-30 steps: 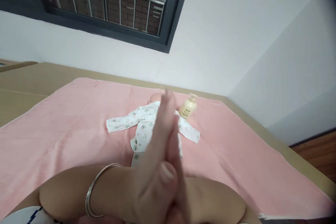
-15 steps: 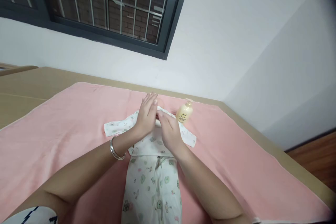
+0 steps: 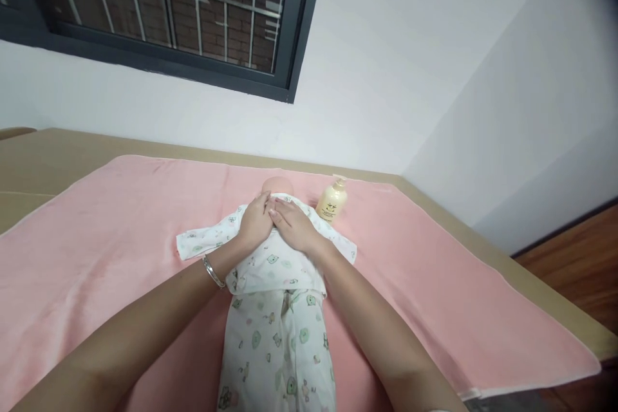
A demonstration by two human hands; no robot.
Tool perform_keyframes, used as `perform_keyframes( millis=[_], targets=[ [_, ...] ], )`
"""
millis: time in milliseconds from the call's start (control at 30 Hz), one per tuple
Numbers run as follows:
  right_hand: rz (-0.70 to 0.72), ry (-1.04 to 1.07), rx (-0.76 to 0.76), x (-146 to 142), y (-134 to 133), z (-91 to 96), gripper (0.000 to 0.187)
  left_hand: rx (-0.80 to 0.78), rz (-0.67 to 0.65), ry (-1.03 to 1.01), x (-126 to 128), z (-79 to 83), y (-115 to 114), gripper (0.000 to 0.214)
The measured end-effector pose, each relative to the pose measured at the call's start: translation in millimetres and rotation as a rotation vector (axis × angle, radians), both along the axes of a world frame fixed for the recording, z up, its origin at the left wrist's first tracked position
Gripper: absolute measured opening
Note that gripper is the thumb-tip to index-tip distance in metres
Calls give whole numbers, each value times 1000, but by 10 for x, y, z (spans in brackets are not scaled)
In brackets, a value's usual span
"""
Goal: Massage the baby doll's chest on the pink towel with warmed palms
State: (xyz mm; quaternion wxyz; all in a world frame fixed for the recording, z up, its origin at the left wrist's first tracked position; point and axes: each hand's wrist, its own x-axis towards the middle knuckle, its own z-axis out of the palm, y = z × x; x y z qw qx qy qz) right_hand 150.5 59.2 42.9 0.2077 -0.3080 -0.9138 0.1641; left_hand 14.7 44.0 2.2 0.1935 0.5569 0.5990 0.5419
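Observation:
On its back lies what looks like a baby doll (image 3: 277,185), its rounded head showing beyond my hands. It wears a white printed top (image 3: 275,267) with the sleeves spread out, and matching trousers (image 3: 280,347). My left hand (image 3: 255,222) and my right hand (image 3: 294,225) rest on the upper chest, close to the neck. Their fingers are stretched out and meet or overlap in the middle, and nothing shows in them. A silver bangle (image 3: 213,271) circles my left wrist. Beyond my right hand stands a pale yellow pump bottle (image 3: 332,199), near the doll's shoulder.
A pink blanket (image 3: 420,270) with some creases lies under the doll. Around it shows the tan surface (image 3: 72,148), which meets a white wall (image 3: 347,109). A dark-framed window with bars (image 3: 193,6) is above, and brown wood (image 3: 574,277) is at the right.
My hands were raised with the palms facing each other above the chest. They have come down and flattened onto it, uncovering more of the doll's head. The view has shifted slightly.

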Motion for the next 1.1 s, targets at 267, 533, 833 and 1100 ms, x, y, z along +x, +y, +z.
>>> perform_keyframes(
  millis=[267, 533, 833, 1100],
  targets=[
    [-163, -240, 0, 56, -8, 22, 57, 55, 59, -44, 42, -23, -58, 39],
    [-80, -265, 88, -41, -182, 36, 53, 95, 69, -48, 18, -55, -72, 38],
    [-375, -347, 153, -143, -362, -58, 57, 79, 69, -60, 16, -48, -77, 37],
    [-186, -290, 93, -73, -249, 19, 55, 2, 134, -77, -12, -37, -67, 36]
  ],
)
